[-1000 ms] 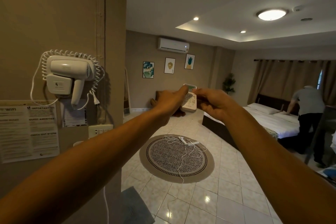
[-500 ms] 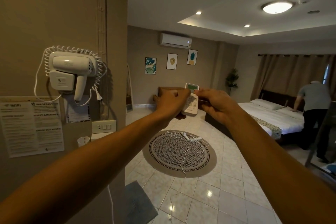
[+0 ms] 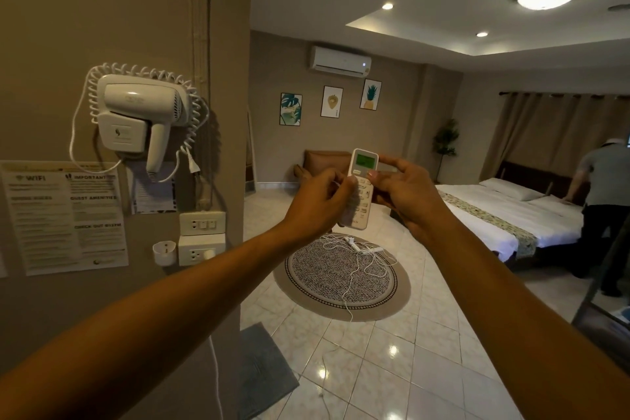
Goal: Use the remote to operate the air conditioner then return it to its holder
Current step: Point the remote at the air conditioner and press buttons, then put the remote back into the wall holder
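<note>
I hold the air-conditioner remote (image 3: 360,190) upright, left hand (image 3: 318,201) and right hand (image 3: 407,194) both clamped on it; aim at the air conditioner (image 3: 340,60), twelve o'clock, and press squarely.

Your remote (image 3: 361,187) sits frame centre; air conditioner (image 3: 340,61) above it; hair dryer (image 3: 143,112) left; bed (image 3: 511,215) right.

You have the slim white plastic remote with the green-lit screen (image 3: 359,188) upright at arm's length, screen end up and button face toward you. The long white wall-mounted air conditioner (image 3: 340,62) sits high on the far beige wall. The small white cup-shaped holder (image 3: 164,252) hangs beside the sockets.
</note>
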